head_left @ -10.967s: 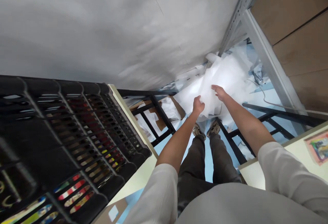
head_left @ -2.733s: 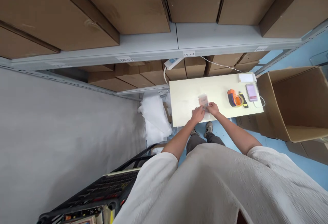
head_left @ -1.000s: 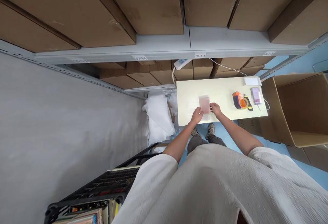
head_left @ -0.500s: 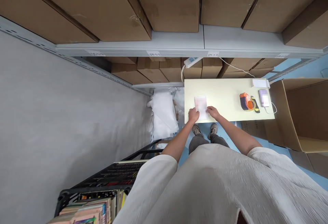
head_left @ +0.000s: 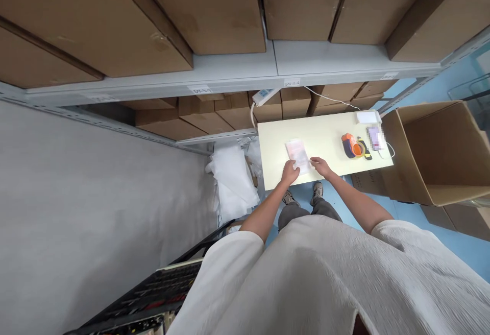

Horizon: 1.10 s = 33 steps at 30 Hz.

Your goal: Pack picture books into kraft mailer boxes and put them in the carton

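Note:
A flat, pinkish packet in whitish, see-through wrap (head_left: pixel 297 152) lies slightly askew on the pale yellow table (head_left: pixel 325 136). At its lower left corner, my left hand (head_left: pixel 290 172) is closed on the edge, thumb on top. My right hand (head_left: pixel 320 166) has its fingers pinched together at the packet's lower right edge, seemingly on the wrap. What the packet contains cannot be made out. To the right on the table are an orange and dark tape dispenser (head_left: pixel 352 146) and a black and yellow tool (head_left: pixel 365 148), perhaps a cutter.
A blurred-out device (head_left: pixel 375 138) and a white box (head_left: pixel 368 117) occupy the table's right end. An open carton (head_left: pixel 411 161) stands beyond. Shelves of cartons (head_left: pixel 225 13) run above, with a power strip (head_left: pixel 265 96). White sheets (head_left: pixel 234 182) and a black crate (head_left: pixel 153 294) are leftward.
My view has swung, so the table appears tilted and farther left. The packet lies at more of a slant, and my hands remain at its lower edges.

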Motion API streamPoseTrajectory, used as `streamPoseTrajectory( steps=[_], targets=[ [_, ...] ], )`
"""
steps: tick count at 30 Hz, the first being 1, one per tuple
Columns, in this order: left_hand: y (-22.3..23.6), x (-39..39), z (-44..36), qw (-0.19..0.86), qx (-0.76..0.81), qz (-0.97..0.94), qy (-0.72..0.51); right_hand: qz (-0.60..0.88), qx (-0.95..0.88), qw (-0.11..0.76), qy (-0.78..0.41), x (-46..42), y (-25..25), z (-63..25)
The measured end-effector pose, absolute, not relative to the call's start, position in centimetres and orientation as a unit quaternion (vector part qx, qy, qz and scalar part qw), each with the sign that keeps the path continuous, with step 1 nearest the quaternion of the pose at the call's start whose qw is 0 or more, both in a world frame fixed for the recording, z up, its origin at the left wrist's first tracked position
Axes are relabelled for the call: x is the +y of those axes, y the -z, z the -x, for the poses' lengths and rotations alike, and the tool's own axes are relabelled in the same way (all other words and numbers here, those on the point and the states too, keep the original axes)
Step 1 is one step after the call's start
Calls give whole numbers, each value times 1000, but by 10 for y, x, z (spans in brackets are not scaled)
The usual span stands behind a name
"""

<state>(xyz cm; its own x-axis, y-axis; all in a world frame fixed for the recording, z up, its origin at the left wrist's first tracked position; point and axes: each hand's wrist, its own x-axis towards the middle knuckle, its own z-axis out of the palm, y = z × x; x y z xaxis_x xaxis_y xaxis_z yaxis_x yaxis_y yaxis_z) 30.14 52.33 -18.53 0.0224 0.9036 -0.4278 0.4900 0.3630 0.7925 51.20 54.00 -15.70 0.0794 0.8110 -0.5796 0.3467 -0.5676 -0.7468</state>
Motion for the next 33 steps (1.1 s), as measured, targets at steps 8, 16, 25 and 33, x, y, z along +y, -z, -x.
streamPoseTrajectory(
  steps=[8, 16, 25, 33],
  targets=[
    [160, 541, -373, 437, 650, -589, -198, 733, -438, 279, -439, 554, 126, -654],
    [146, 552, -456, 443, 617, -626, -178, 815, -490, 126, -283, 561, 130, -773],
    [150, 546, -510, 437, 614, -641, -145, 764, -599, -2, -240, 574, 158, -810],
    [151, 539, -520, 433, 626, -634, -137, 726, -647, -33, -230, 585, 172, -813]
  ],
)
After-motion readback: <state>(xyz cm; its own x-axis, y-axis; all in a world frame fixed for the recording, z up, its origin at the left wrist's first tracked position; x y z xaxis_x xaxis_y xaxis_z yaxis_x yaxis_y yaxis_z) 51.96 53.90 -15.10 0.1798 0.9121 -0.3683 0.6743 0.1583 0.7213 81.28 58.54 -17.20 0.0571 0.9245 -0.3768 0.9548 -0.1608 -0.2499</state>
